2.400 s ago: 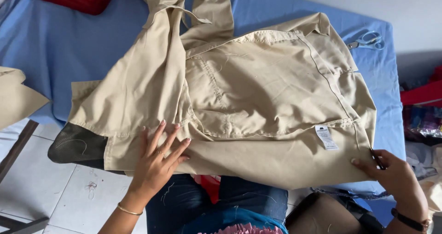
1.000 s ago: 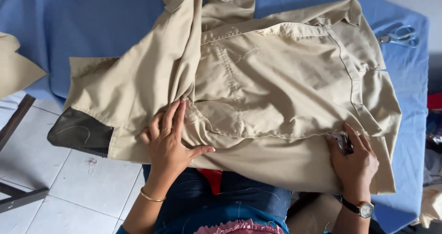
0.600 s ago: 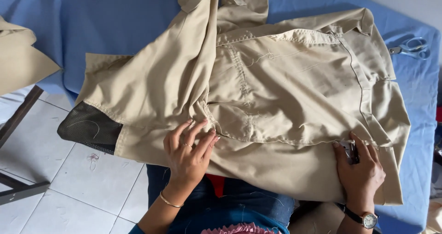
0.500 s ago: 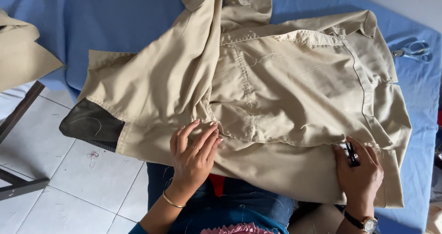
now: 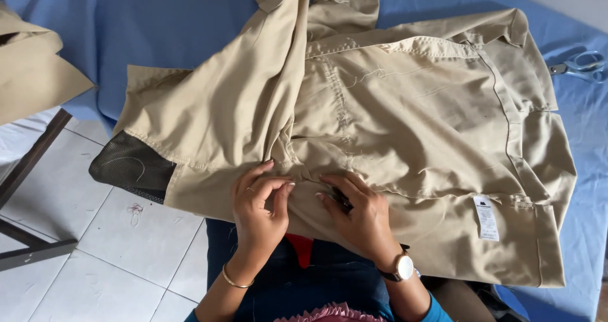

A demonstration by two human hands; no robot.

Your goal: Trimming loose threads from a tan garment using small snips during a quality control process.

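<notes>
1. Across the middle of the frame, a beige garment (image 5: 405,126) lies spread on a worktop covered with blue cloth (image 5: 158,24), its lower edge hanging over the near side.
2. Left hand (image 5: 261,209) rests on the garment at lower centre, fingers curled and pinching the fabric near a seam.
3. Right hand (image 5: 358,215) lies just beside it, fingers pressed to the cloth and closed around a small dark tool (image 5: 342,200); what kind cannot be told.
4. A white label (image 5: 486,217) sits on the garment at lower right.
5. A dark mesh patch (image 5: 130,167) shows at its left end.
6. Scissors (image 5: 579,64) lie on the blue cloth at the upper right edge.
7. Another beige piece (image 5: 31,75) lies at upper left.
</notes>
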